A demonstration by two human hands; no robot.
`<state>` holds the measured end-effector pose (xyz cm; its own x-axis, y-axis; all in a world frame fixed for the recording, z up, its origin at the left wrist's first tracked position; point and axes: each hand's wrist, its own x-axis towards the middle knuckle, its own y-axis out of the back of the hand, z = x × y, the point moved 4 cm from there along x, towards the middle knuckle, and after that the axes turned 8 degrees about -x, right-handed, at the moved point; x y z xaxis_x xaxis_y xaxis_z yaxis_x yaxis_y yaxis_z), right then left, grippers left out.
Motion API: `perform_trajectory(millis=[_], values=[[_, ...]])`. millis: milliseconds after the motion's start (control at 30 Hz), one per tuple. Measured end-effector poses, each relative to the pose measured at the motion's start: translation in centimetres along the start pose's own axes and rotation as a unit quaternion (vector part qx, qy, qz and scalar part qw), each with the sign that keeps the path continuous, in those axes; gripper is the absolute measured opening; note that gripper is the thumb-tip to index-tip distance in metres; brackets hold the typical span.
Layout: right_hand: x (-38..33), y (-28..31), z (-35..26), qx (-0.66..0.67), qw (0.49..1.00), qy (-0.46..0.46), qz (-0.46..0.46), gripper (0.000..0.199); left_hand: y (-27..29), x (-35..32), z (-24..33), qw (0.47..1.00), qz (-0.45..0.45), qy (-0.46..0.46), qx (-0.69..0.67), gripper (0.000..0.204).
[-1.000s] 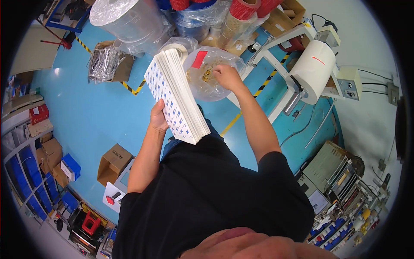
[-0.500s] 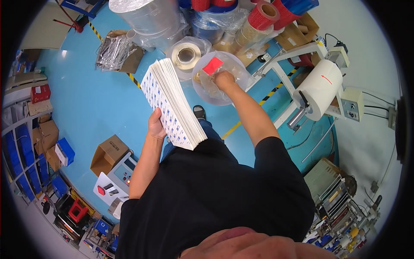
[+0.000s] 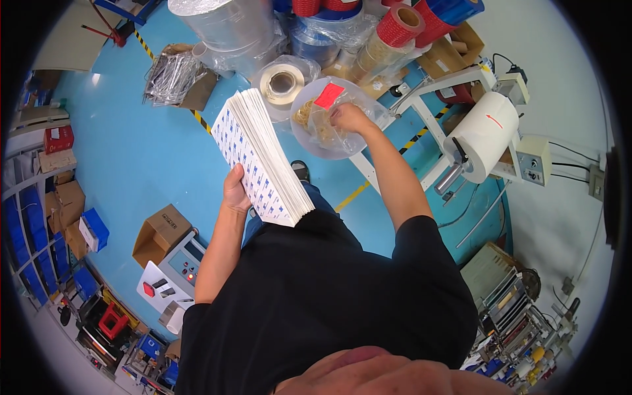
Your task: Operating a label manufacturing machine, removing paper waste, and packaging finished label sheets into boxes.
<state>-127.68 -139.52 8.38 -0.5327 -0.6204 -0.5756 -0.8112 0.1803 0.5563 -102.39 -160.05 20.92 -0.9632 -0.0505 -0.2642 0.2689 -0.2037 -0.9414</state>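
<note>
My left hand (image 3: 237, 189) grips the side of a thick stack of white sheets (image 3: 253, 158), whose outer face carries a blue print. The stack is tilted in front of my body. Ahead and to the right, my right hand (image 3: 350, 119) is closed on a clear plastic bag (image 3: 321, 125) with a red label (image 3: 329, 96). Thin yellowish loops (image 3: 304, 113), which look like rubber bands, show through the bag. The bag lies on a round translucent tray (image 3: 332, 153). My right fingertips are partly hidden.
A roll of cream tape (image 3: 282, 82) lies beside the tray. Wrapped film rolls (image 3: 230, 29) stand beyond it. To the right is a white metal frame with a large white roll (image 3: 484, 135). A carton of metallic strips (image 3: 176, 80) sits at far left, an open carton (image 3: 161, 234) nearer.
My right hand has shifted slightly right, drawing the bag's side with it, and more of the yellowish loops shows. My left hand keeps its hold on the stack.
</note>
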Motion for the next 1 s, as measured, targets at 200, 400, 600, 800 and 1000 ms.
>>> perform_trajectory(millis=[200, 400, 600, 800, 1000], values=[[2.3, -0.9, -1.2, -0.201, 0.971, -0.088, 0.09, 0.032, 0.4, -1.0, -0.2, 1.0, 0.02, -0.008, -0.009, 0.062], [3.2, -1.2, 1.0, -0.268, 0.937, -0.012, 0.223, 0.034, 0.8, -1.8, 0.2, 0.998, 0.045, -0.028, 0.025, 0.061], [-1.6, 2.7, -0.6, -0.162, 0.968, -0.053, 0.187, 0.03, 0.6, -2.3, 0.7, 0.998, 0.03, -0.045, 0.017, 0.061], [-6.3, 3.8, -0.5, 0.123, 0.969, -0.042, 0.208, 0.02, 0.0, -1.2, 0.4, 1.0, 0.008, -0.008, -0.009, 0.062], [-12.4, 4.1, -5.0, 0.358, 0.92, -0.022, 0.155, 0.017, 0.1, -0.6, -0.3, 1.0, 0.002, 0.024, -0.018, 0.062]])
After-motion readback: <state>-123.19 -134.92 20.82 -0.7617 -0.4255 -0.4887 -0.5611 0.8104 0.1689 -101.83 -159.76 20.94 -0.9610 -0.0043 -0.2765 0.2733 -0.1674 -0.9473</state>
